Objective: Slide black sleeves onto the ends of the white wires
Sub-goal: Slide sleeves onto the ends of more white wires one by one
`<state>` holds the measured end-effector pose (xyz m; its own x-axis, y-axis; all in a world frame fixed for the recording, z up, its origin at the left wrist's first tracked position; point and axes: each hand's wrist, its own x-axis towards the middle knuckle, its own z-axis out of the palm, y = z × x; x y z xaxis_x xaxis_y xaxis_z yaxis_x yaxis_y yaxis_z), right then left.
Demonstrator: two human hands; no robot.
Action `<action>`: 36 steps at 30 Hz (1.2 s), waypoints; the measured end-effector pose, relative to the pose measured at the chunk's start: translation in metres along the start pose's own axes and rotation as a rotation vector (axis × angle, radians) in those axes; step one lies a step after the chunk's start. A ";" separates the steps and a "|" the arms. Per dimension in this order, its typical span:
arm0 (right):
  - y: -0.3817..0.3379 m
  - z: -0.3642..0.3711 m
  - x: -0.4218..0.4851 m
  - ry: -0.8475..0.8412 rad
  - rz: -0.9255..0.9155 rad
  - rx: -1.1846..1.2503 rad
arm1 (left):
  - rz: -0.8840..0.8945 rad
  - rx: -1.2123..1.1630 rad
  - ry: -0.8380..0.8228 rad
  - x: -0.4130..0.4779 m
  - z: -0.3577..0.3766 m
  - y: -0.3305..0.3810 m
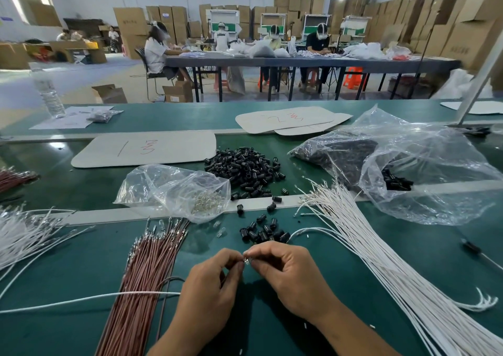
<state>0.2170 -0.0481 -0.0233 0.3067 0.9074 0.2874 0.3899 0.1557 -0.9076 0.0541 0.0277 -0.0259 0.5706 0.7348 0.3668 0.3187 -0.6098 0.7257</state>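
Note:
My left hand (209,287) and my right hand (283,268) meet fingertip to fingertip over the green table, pinching a small clear and metal part (247,261) between them. A white wire (89,298) and a brown wire run left from under my left hand. A small heap of black sleeves (261,231) lies just beyond my fingers. A bigger pile of black sleeves (246,169) sits farther back. A large bundle of white wires (381,246) fans out on the right.
A bundle of brown wires (144,276) lies left of my hands, more white wires (24,235) at the far left. Clear plastic bags (174,189) (424,170) sit beyond. Cardboard sheets (144,150), a water bottle (49,94) and seated workers are farther off.

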 end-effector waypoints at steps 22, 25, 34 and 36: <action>-0.007 0.001 0.003 0.069 -0.180 -0.164 | 0.061 0.044 0.050 0.004 0.000 0.010; -0.009 0.002 0.003 0.081 -0.179 -0.158 | 0.056 -0.015 0.048 0.005 0.000 0.014; -0.017 0.016 0.000 0.061 0.196 0.405 | -0.412 -0.792 0.096 0.007 -0.004 0.021; -0.016 0.017 -0.002 0.024 0.181 0.431 | -0.453 -0.898 0.099 0.008 -0.004 0.022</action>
<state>0.1956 -0.0456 -0.0146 0.3585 0.9264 0.1151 -0.0666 0.1484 -0.9867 0.0622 0.0215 -0.0048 0.4589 0.8878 -0.0352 -0.2211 0.1524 0.9633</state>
